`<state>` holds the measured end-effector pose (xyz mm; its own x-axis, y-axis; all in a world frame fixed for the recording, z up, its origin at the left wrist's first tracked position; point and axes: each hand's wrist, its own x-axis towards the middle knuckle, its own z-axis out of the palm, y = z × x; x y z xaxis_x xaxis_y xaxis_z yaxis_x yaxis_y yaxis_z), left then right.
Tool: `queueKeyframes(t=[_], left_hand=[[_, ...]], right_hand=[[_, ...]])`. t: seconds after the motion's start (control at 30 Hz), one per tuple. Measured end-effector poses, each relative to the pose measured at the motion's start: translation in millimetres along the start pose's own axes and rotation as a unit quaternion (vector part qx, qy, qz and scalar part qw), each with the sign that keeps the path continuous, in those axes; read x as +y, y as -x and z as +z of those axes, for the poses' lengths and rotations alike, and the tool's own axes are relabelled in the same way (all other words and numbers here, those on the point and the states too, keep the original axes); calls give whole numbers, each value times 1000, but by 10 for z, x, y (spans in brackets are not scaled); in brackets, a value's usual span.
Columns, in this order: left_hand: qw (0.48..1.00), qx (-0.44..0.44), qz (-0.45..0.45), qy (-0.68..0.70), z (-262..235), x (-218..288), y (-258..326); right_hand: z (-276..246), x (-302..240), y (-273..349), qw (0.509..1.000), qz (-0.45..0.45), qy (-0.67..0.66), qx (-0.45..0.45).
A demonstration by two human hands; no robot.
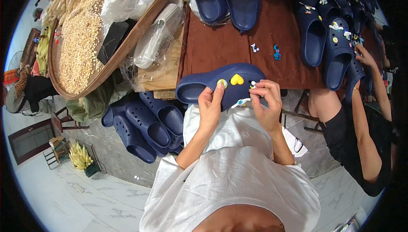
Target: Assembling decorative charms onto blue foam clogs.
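Note:
A navy blue clog (233,71) lies on its side in front of me, its opening to the left and its toe to the right. My left hand (210,106) grips its near side, with the thumb against a round yellow-and-white charm (222,83). Beside that sits a yellow heart charm (236,79). At the toe, my right hand (267,102) pinches a small white charm (253,84), partly hidden by the fingers. A longer white charm with a blue spot (242,102) sticks out from the clog's lower edge.
Two loose charms, one white (254,47) and one blue (277,52), lie on the brown tabletop (212,47). Navy clogs (314,41) stand at right, where another person's hand (365,56) works. More clogs (146,128) hang lower left, below a kernel-filled tray (80,92).

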<state>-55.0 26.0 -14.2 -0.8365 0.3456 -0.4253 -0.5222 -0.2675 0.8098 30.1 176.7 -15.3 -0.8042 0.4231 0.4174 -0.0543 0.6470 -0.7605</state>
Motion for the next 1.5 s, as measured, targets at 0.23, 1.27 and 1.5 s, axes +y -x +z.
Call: queueKeyframes(t=[0.23, 1.27, 1.5], left_hand=[[999, 47, -12, -22, -43, -117, -30], [907, -102, -178, 367, 887, 722, -66], [890, -108, -186, 401, 1170, 806, -132]], right_hand=[[31, 68, 21, 1000, -4, 17, -13], [458, -59, 352, 924, 186, -318, -103], [301, -114, 147, 929, 141, -340, -28]])
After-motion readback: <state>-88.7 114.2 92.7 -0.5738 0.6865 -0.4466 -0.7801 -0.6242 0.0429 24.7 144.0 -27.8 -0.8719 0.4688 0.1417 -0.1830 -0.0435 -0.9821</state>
